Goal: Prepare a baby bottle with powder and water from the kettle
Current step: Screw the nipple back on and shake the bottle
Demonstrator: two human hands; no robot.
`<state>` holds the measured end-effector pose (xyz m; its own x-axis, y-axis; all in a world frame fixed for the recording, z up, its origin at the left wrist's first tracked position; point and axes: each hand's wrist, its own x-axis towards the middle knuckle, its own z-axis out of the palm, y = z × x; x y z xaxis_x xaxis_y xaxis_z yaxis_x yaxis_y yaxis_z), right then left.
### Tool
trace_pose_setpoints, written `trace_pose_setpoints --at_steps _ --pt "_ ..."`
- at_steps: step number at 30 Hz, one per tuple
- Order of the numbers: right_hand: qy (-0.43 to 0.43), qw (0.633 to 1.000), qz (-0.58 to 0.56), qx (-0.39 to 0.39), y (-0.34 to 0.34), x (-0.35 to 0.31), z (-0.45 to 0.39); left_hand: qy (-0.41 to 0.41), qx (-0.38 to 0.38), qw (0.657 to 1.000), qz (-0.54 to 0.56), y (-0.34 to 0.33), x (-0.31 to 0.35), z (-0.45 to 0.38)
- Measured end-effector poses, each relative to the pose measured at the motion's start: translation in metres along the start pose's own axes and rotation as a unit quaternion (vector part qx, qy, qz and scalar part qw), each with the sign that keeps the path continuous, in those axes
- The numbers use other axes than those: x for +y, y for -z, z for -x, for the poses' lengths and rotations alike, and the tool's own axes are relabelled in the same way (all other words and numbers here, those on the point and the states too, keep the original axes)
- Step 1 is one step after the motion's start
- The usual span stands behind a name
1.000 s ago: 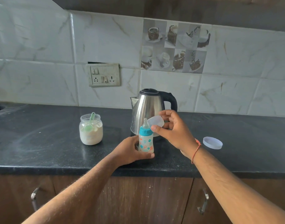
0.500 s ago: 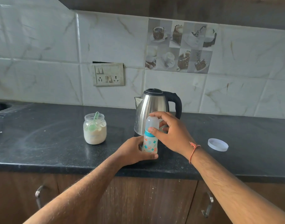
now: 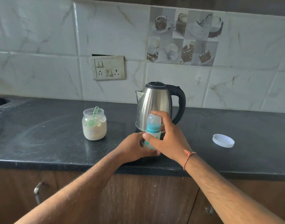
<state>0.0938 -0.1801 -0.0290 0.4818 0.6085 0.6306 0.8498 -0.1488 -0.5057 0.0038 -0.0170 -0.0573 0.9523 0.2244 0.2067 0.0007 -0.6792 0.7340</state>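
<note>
A small baby bottle (image 3: 152, 132) with a blue collar and a clear cap stands on the black counter (image 3: 49, 143), just in front of the steel kettle (image 3: 154, 104). My left hand (image 3: 132, 147) grips the bottle's lower body. My right hand (image 3: 166, 138) is wrapped over its capped top, index finger on the dome, thumb on the body. An open jar of pale powder (image 3: 94, 125) with a green scoop in it stands to the left.
The jar's white lid (image 3: 223, 140) lies on the counter at the right. A switch and socket plate (image 3: 108, 68) sits on the tiled wall behind. Wooden cupboard doors with metal handles (image 3: 37, 190) run below the counter edge. A dark sink edge shows at far left.
One second ago my right hand held the clear cap apart beside the teat. It then set the cap over the teat and now grips lower around the capped top.
</note>
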Motion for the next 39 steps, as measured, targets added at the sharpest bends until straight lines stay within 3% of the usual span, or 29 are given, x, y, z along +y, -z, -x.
trace_pose_setpoints --at_steps 10,20,30,33,35,37,38,39 --pt "-0.004 0.999 -0.014 0.033 -0.018 0.006 0.001 -0.008 -0.005 1.0 -0.023 0.0 -0.007 -0.007" --pt "-0.046 0.998 0.034 -0.016 -0.006 -0.011 0.0 0.002 0.03 0.998 -0.048 -0.004 0.006 0.001" --pt "-0.057 0.996 -0.069 -0.024 -0.011 0.001 0.019 -0.024 -0.041 0.994 -0.094 0.022 0.008 0.003" --pt "-0.074 0.987 -0.14 0.007 -0.009 0.011 0.015 -0.054 -0.005 0.995 -0.087 0.022 0.0 0.009" --pt "-0.151 0.939 -0.286 0.119 -0.007 0.019 0.005 -0.073 0.014 0.995 -0.067 0.019 -0.005 0.011" --pt "-0.238 0.803 -0.474 0.273 -0.004 0.031 -0.003 -0.074 0.03 0.996 -0.043 0.019 -0.007 0.009" --pt "-0.263 0.755 -0.52 0.301 0.0 0.033 -0.004 -0.071 0.04 0.996 -0.031 0.02 -0.009 0.008" --pt "-0.279 0.751 -0.529 0.28 0.0 0.032 -0.007 -0.069 0.05 0.996 -0.018 0.02 -0.01 0.009"
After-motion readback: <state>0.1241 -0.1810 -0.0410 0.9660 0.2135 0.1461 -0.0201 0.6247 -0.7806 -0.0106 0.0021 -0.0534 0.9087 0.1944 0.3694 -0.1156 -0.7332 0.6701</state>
